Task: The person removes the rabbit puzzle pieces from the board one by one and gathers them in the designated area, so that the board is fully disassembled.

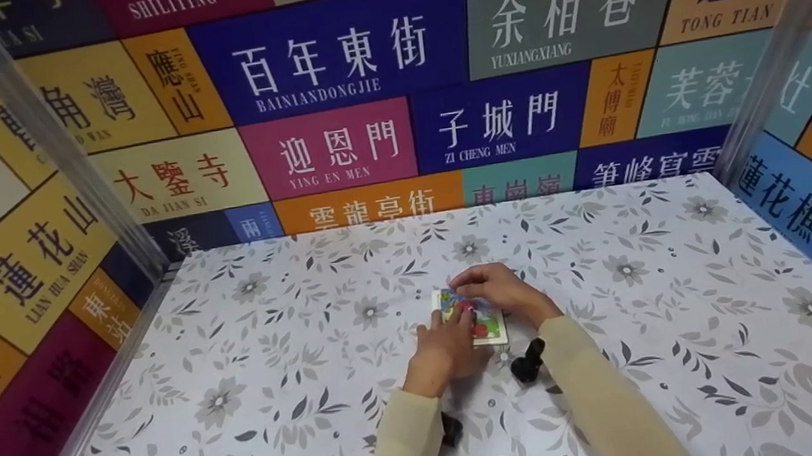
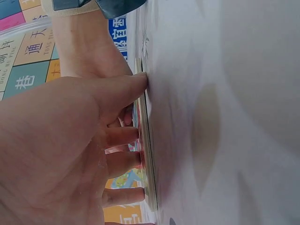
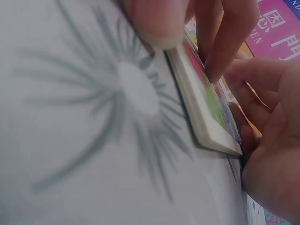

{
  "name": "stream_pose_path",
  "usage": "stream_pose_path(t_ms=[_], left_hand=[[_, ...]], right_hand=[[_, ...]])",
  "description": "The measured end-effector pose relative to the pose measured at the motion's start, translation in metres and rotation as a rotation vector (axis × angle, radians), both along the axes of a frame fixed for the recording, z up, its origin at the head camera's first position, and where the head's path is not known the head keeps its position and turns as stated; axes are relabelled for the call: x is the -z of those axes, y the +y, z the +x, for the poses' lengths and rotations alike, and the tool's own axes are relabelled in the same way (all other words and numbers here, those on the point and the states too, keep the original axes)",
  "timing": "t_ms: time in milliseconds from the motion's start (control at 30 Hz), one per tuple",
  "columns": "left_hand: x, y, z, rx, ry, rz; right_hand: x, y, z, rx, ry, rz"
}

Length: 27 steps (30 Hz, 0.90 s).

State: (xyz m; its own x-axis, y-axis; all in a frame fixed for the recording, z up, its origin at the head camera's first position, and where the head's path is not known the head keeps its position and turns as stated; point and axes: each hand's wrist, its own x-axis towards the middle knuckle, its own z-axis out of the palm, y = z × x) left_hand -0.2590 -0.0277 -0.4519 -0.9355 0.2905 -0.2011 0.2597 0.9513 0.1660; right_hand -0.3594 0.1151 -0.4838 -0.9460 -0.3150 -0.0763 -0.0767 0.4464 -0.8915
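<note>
A small picture board [image 1: 492,328] with a pale rim and bright red, green and blue colours lies flat on the table. My left hand [image 1: 447,348] rests over its near left part, fairly straight fingers touching the picture. In the left wrist view, the thumb of the left hand [image 2: 70,122] reaches the layered edge of the board [image 2: 149,164]. Bent fingers of my right hand [image 1: 503,293] hold the far right part of the board. The right wrist view has the right thumb [image 3: 159,23] against the pale rim and a fingertip on the picture. Both hands hide much of it.
A white cloth with grey flowers and leaves covers the table [image 1: 277,362]. Walls of coloured sign panels [image 1: 335,54] stand behind and at both sides. Clear upright posts [image 1: 766,62] rise at the back corners. Black wrist devices [image 1: 528,362] sit under the beige sleeves.
</note>
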Motion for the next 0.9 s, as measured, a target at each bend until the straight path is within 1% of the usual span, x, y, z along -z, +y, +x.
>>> stream_pose_path(t_ms=[133, 267, 367, 467, 533, 700, 800, 900], left_hand=[[0.000, -0.004, -0.001, 0.004, 0.015, 0.017], [-0.001, -0.006, -0.001, 0.008, 0.000, 0.033], [-0.001, -0.005, -0.002, 0.019, -0.020, 0.041], [0.000, -0.004, -0.002, 0.026, -0.022, 0.042], [0.002, -0.004, -0.002, 0.029, -0.016, 0.046], [0.003, -0.002, -0.003, 0.028, -0.008, 0.064], [0.001, -0.001, -0.003, 0.025, -0.012, 0.068], [-0.001, -0.001, -0.003, 0.023, -0.008, 0.070]], right_hand=[[0.001, -0.002, 0.001, 0.002, -0.003, -0.039], [0.000, -0.003, 0.003, -0.001, -0.018, -0.063], [-0.004, 0.001, 0.003, 0.039, -0.031, -0.075], [-0.010, 0.008, 0.001, 0.093, -0.034, -0.068], [-0.016, 0.015, 0.000, 0.131, -0.040, -0.061], [-0.030, 0.048, -0.001, 0.167, -0.043, -0.004], [-0.034, 0.070, -0.001, 0.151, -0.048, 0.014], [-0.034, 0.087, 0.001, 0.119, -0.051, 0.054]])
